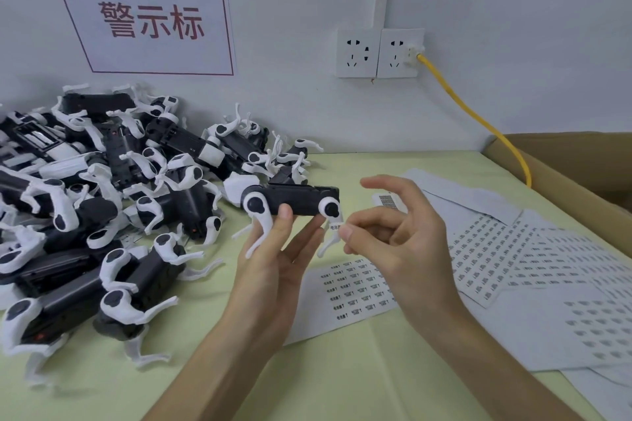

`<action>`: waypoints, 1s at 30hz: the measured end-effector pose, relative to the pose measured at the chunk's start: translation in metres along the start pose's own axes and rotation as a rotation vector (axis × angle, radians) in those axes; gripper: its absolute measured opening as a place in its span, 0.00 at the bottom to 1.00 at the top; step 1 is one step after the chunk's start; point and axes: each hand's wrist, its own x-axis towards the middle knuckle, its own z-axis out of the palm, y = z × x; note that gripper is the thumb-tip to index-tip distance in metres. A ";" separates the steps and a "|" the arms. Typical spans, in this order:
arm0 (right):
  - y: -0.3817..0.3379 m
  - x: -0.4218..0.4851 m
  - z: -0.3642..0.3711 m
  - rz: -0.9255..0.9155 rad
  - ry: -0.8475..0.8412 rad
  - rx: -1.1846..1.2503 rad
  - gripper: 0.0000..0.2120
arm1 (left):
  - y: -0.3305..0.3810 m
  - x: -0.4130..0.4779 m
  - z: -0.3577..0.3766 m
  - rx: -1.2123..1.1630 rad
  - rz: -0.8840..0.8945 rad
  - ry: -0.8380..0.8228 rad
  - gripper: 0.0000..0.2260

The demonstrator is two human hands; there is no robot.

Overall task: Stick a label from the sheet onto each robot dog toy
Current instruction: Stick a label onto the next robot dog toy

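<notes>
My left hand (278, 253) holds a black robot dog toy (290, 203) with white legs, lifted above the table, thumb on its side. My right hand (393, 232) pinches a small white label (335, 226) between thumb and forefinger, just below the toy's rear leg joint. Another small label (388, 201) seems to stick to a raised right fingertip. Below the hands lies a label sheet (355, 287) with rows of small printed labels.
A large pile of black-and-white robot dog toys (102, 202) fills the left of the table. More label sheets (513, 249) spread to the right. A cardboard box (581, 174) stands at the far right. A yellow cable (478, 120) runs from wall sockets (379, 53).
</notes>
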 end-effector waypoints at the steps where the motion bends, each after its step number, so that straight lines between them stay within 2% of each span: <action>1: 0.000 -0.001 0.002 0.002 0.019 0.002 0.23 | -0.002 -0.001 0.001 0.002 0.002 -0.004 0.27; 5: 0.000 -0.007 0.013 -0.009 0.140 -0.050 0.22 | -0.011 -0.007 0.002 0.030 0.010 -0.052 0.23; 10: 0.007 -0.011 0.020 -0.075 0.253 -0.197 0.20 | -0.021 -0.013 0.003 0.090 0.034 -0.075 0.09; 17: 0.009 -0.014 0.024 -0.162 0.313 -0.291 0.21 | -0.019 -0.017 0.008 0.135 0.126 -0.069 0.15; 23: 0.012 -0.017 0.029 -0.184 0.318 -0.323 0.20 | -0.019 -0.019 0.008 0.150 0.161 -0.038 0.09; 30: 0.011 -0.018 0.029 -0.179 0.323 -0.306 0.20 | -0.018 -0.019 0.008 0.153 0.169 -0.007 0.11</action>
